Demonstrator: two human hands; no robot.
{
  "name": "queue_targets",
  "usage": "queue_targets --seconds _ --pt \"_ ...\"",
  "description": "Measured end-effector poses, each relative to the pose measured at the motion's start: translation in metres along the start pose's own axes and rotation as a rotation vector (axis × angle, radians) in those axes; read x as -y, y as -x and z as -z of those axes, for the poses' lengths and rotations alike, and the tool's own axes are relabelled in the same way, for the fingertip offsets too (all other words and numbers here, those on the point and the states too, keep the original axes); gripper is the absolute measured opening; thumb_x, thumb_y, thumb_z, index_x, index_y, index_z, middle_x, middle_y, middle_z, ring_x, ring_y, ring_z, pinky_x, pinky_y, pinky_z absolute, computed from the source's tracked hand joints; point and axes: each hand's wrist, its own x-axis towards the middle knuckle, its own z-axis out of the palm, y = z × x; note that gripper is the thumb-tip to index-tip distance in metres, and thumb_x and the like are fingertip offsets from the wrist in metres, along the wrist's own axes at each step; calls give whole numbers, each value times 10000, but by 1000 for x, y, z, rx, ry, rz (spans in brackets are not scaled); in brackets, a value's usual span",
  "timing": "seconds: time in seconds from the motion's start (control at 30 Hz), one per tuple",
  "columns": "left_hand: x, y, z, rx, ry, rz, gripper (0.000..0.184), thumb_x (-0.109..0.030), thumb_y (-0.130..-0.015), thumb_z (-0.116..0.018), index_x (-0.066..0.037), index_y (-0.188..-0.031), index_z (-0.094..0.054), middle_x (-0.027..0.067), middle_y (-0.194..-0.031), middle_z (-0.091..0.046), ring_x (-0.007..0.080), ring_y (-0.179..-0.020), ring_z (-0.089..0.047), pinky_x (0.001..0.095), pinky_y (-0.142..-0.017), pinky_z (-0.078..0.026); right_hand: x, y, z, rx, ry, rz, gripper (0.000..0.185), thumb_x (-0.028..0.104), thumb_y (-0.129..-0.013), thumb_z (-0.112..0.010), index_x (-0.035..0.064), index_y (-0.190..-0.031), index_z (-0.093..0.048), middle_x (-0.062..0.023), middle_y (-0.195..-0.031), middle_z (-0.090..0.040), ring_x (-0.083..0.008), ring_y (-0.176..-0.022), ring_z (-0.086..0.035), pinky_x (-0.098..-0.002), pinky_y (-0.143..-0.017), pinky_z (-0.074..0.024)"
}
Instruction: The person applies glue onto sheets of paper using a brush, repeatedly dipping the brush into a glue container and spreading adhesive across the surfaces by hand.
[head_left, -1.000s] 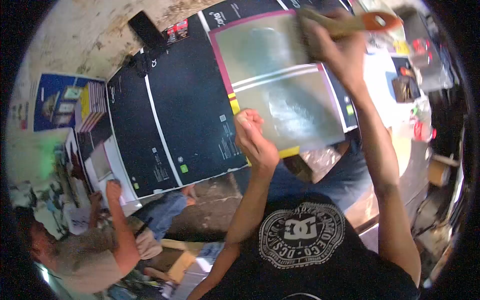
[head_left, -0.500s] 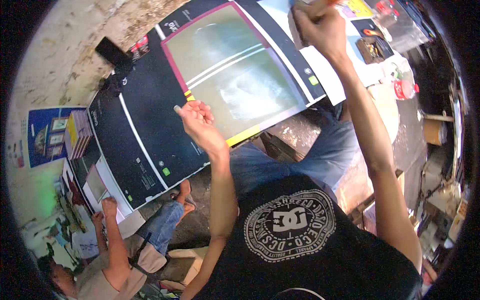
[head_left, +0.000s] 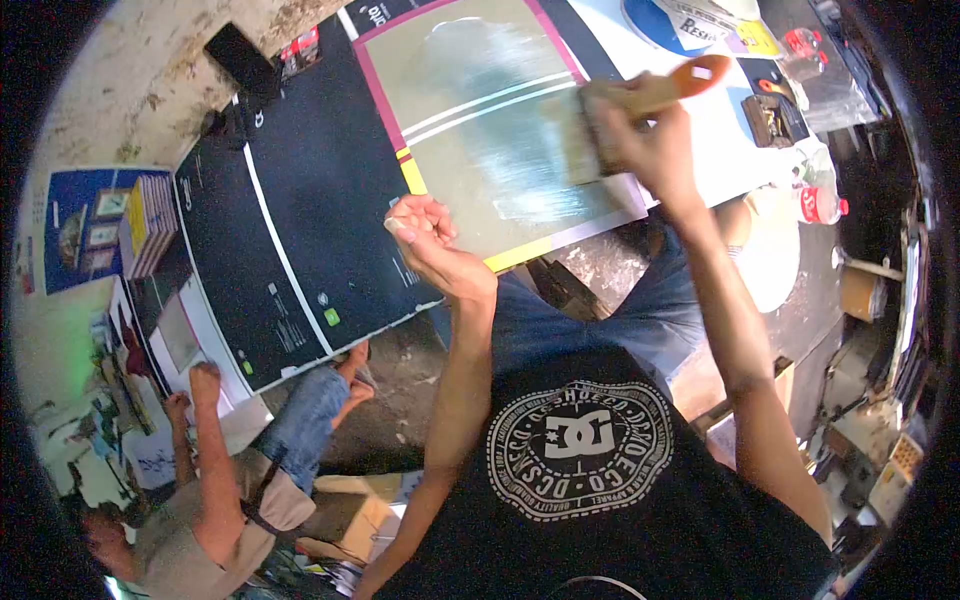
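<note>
A wide, flat brush (head_left: 650, 98) with an orange-tipped handle is in my right hand (head_left: 655, 150), which is closed round it and slightly blurred. The bristles meet the right side of a grey-green sheet (head_left: 455, 150) with a maroon and yellow border. Glossy wet streaks and two white lines cross the sheet. Beside the sheet's lower left edge is my left hand (head_left: 435, 245), palm partly up, its fingers curled in with nothing visible in them. Under the sheet lies a dark printed board (head_left: 330, 210).
A blue-rimmed tub (head_left: 655, 25) stands at the back right. Further right are a red-labelled bottle (head_left: 820, 205) and a small dark tray (head_left: 772, 120). A dark box-shaped object (head_left: 240, 58) and stacked books (head_left: 148, 225) are leftward. A co-worker (head_left: 215, 470) sits lower left.
My right hand has come down from the top right, bringing the brush onto the sheet. The blue-rimmed tub now shows. The whole view has shifted somewhat; my left hand stays by the sheet's edge.
</note>
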Motion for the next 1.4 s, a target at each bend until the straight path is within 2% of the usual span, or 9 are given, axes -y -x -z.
queue_targets --seconds 0.17,0.37,0.63,0.83,0.97,1.03,1.17,1.23,1.4 --pt "5 1 -3 -88 238 34 582 -598 -992 -217 -79 -923 -471 1 -785 -449 76 -652 -379 216 -591 -292 35 12 24 -182 -87 -70 239 207 -808 -689 -12 -901 -658 -129 -804 -686 -198 -751 -666 -324 -710 -519" --pt "-3 -1 1 -79 271 87 605 -629 -983 -198 -91 -931 -470 -6 -792 -441 78 -662 -380 212 -595 -298 66 49 -34 293 -107 -177 233 180 -808 -676 -20 -907 -610 -118 -787 -632 -185 -769 -607 -323 -714 -489" --pt "4 1 3 4 86 51 609 -567 -1001 -185 -55 -923 -506 3 -733 -452 83 -618 -373 228 -581 -299 32 42 69 49 269 -184 246 227 -857 -669 2 -941 -617 -163 -777 -674 -184 -681 -638 -331 -668 -508" --pt "-8 2 -1 115 -231 22 657 -519 -1009 -185 0 -892 -569 28 -692 -482 102 -589 -379 255 -547 -307 41 33 36 341 36 111 264 264 -852 -658 6 -897 -624 -164 -682 -629 -273 -676 -666 -397 -644 -512" --pt "-13 3 -1 132 -229 95 662 -511 -1011 -183 10 -897 -575 31 -687 -482 105 -589 -377 260 -545 -307 14 -35 63 126 450 -123 277 269 -865 -678 16 -972 -647 -99 -735 -656 -144 -692 -624 -314 -667 -502" --pt "-13 4 -2 149 -228 86 657 -501 -1014 -183 14 -902 -576 33 -688 -483 107 -590 -378 261 -545 -308 25 -47 74 78 158 90 283 239 -854 -691 -2 -995 -641 -90 -801 -671 -122 -724 -621 -297 -673 -504" --pt "-19 1 -3 198 -277 120 645 -477 -1023 -175 15 -912 -577 26 -701 -481 103 -611 -401 251 -559 -319 7 -55 47 669 0 352 290 197 -793 -751 20 -992 -637 -97 -935 -644 -193 -971 -613 -321 -861 -469" --pt "-17 1 -1 223 -288 166 642 -468 -1026 -169 14 -917 -578 20 -710 -480 100 -623 -411 244 -568 -324 -22 -90 27 579 -48 486 250 207 -796 -717 23 -951 -651 -171 -961 -666 -306 -910 -642 -396 -824 -486" --pt "-5 5 5 224 -254 162 674 -576 -993 -223 -5 -948 -578 4 -766 -493 94 -679 -441 244 -580 -327 -22 -176 19 274 159 577 315 216 -821 -725 35 -1047 -603 -111 -955 -646 -226 -926 -624 -348 -807 -486"
